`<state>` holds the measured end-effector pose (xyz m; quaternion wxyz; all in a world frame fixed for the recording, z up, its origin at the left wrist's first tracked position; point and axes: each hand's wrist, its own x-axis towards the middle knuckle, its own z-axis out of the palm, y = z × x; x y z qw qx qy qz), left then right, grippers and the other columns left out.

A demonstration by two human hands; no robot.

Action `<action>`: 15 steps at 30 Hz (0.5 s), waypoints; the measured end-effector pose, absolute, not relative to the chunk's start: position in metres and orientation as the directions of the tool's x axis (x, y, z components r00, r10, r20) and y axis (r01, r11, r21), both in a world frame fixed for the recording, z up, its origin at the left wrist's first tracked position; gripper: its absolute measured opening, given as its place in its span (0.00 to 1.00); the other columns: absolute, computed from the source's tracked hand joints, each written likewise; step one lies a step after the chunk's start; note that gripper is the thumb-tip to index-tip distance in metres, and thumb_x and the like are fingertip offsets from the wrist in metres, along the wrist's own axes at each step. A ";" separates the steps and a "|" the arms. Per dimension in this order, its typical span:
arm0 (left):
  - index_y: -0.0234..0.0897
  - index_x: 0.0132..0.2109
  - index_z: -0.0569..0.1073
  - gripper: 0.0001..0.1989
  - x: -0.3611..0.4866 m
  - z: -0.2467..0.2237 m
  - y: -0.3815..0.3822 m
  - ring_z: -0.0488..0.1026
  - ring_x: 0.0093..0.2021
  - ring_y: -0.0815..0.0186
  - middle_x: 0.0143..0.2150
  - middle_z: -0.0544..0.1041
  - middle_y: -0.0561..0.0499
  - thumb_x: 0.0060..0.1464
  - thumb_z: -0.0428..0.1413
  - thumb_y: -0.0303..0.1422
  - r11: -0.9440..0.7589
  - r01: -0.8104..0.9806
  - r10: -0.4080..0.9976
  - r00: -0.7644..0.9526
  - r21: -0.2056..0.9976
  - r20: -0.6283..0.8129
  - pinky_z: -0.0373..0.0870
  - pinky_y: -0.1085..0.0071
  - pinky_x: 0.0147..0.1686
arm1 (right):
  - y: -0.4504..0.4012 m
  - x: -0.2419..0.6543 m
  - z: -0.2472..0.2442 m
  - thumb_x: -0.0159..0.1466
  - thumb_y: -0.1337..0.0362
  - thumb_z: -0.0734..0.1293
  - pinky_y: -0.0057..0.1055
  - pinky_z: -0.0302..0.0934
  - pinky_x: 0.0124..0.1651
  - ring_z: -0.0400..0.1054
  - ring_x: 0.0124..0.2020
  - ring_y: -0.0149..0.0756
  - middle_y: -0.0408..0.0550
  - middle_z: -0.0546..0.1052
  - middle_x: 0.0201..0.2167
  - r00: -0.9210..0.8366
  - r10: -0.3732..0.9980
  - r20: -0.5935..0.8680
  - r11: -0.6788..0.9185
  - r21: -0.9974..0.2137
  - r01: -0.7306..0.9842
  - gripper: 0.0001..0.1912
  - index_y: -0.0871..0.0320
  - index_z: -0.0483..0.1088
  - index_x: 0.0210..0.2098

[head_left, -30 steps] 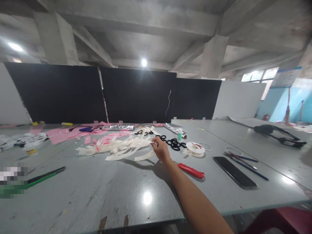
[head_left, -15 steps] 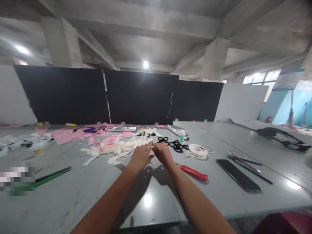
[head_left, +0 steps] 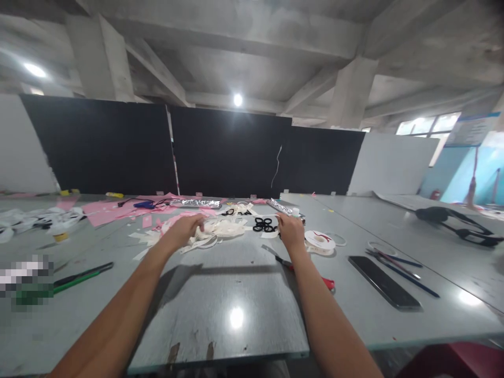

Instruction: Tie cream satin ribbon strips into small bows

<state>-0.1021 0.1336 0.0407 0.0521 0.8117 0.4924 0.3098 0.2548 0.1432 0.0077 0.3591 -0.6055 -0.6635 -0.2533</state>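
My left hand (head_left: 183,231) is closed over the pile of cream ribbon strips (head_left: 226,227). My right hand (head_left: 290,231) is closed farther right, beside a white ribbon spool (head_left: 320,239). A pale, thin strip of ribbon (head_left: 264,215) runs taut between the two hands and casts a straight shadow on the table. Several black rings (head_left: 263,225) lie just left of my right hand. Under my right forearm, a red-handled tool (head_left: 328,284) with a thin blade is partly hidden.
A black phone (head_left: 384,282) and slim tools (head_left: 409,275) lie on the right. Pink sheets (head_left: 112,211), foil packs (head_left: 200,203) and blue-handled scissors (head_left: 144,204) are at the back. A green and black tool (head_left: 84,276) lies left. Dark panels (head_left: 228,157) stand behind the table.
My hands were together in the middle; they have moved apart, left and right, with the ribbon strip stretched between them. The view has shifted slightly.
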 end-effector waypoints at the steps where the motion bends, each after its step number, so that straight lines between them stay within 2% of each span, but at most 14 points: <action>1: 0.38 0.31 0.73 0.18 -0.115 0.039 0.136 0.65 0.21 0.66 0.19 0.68 0.54 0.58 0.41 0.39 -0.474 0.783 0.850 0.289 0.402 0.441 0.59 0.73 0.26 | 0.144 0.260 0.008 0.68 0.63 0.57 0.36 0.49 0.41 0.65 0.30 0.41 0.54 0.75 0.26 0.022 0.628 0.778 0.106 -0.113 0.988 0.15 0.57 0.74 0.44; 4: 0.37 0.33 0.73 0.19 -0.147 0.036 0.141 0.70 0.25 0.63 0.23 0.73 0.51 0.58 0.41 0.40 -0.366 0.845 0.905 0.225 0.390 0.362 0.62 0.71 0.29 | 0.145 0.265 0.008 0.66 0.65 0.58 0.37 0.49 0.39 0.66 0.30 0.42 0.54 0.76 0.27 0.075 0.643 0.762 0.051 -0.140 0.989 0.14 0.57 0.74 0.45; 6: 0.36 0.40 0.74 0.16 -0.151 0.035 0.138 0.73 0.38 0.57 0.38 0.78 0.44 0.55 0.46 0.39 -0.309 0.897 0.918 0.196 0.315 0.344 0.66 0.66 0.37 | 0.143 0.258 0.009 0.66 0.66 0.58 0.37 0.49 0.39 0.67 0.30 0.42 0.54 0.77 0.28 0.051 0.659 0.750 0.069 -0.128 0.989 0.15 0.58 0.74 0.45; 7: 0.35 0.47 0.73 0.18 -0.146 0.036 0.134 0.71 0.47 0.53 0.48 0.76 0.41 0.51 0.50 0.38 -0.299 0.918 0.909 0.191 0.260 0.372 0.65 0.63 0.44 | 0.141 0.251 0.010 0.66 0.66 0.57 0.36 0.49 0.39 0.67 0.29 0.42 0.54 0.77 0.28 0.015 0.670 0.742 0.097 -0.108 0.989 0.15 0.58 0.73 0.45; 9: 0.37 0.59 0.63 0.34 -0.121 0.037 0.122 0.61 0.60 0.47 0.62 0.63 0.38 0.45 0.58 0.41 -0.361 0.918 0.863 0.263 0.162 0.432 0.59 0.57 0.53 | 0.136 0.232 0.011 0.66 0.67 0.57 0.36 0.48 0.40 0.67 0.29 0.40 0.53 0.77 0.28 -0.094 0.682 0.726 0.184 -0.045 0.982 0.15 0.58 0.73 0.45; 11: 0.40 0.65 0.54 0.42 -0.080 0.038 0.110 0.54 0.64 0.48 0.67 0.56 0.40 0.44 0.59 0.45 -0.493 0.861 0.781 0.376 0.122 0.499 0.55 0.56 0.57 | 0.129 0.210 0.010 0.66 0.66 0.58 0.35 0.48 0.40 0.67 0.29 0.39 0.53 0.77 0.28 -0.208 0.658 0.723 0.277 0.024 0.961 0.14 0.58 0.72 0.46; 12: 0.40 0.65 0.52 0.45 -0.058 0.037 0.105 0.53 0.64 0.49 0.67 0.56 0.41 0.43 0.60 0.45 -0.554 0.825 0.736 0.425 0.109 0.527 0.53 0.56 0.58 | 0.125 0.200 0.008 0.66 0.66 0.58 0.35 0.48 0.41 0.67 0.30 0.39 0.52 0.77 0.29 -0.260 0.638 0.724 0.320 0.058 0.946 0.14 0.57 0.72 0.47; 14: 0.39 0.65 0.53 0.43 -0.016 0.032 0.099 0.57 0.63 0.50 0.65 0.60 0.40 0.45 0.60 0.44 -0.654 0.750 0.670 0.513 0.099 0.537 0.54 0.57 0.58 | 0.119 0.184 0.004 0.66 0.66 0.58 0.34 0.47 0.41 0.67 0.29 0.38 0.50 0.77 0.27 -0.333 0.611 0.719 0.372 0.110 0.921 0.14 0.57 0.72 0.46; 15: 0.38 0.64 0.54 0.40 0.001 0.029 0.099 0.62 0.59 0.51 0.61 0.65 0.40 0.47 0.59 0.42 -0.672 0.729 0.671 0.526 0.129 0.523 0.57 0.59 0.55 | 0.117 0.179 0.002 0.66 0.66 0.58 0.34 0.47 0.41 0.67 0.29 0.37 0.50 0.77 0.27 -0.359 0.607 0.709 0.386 0.132 0.913 0.13 0.58 0.72 0.44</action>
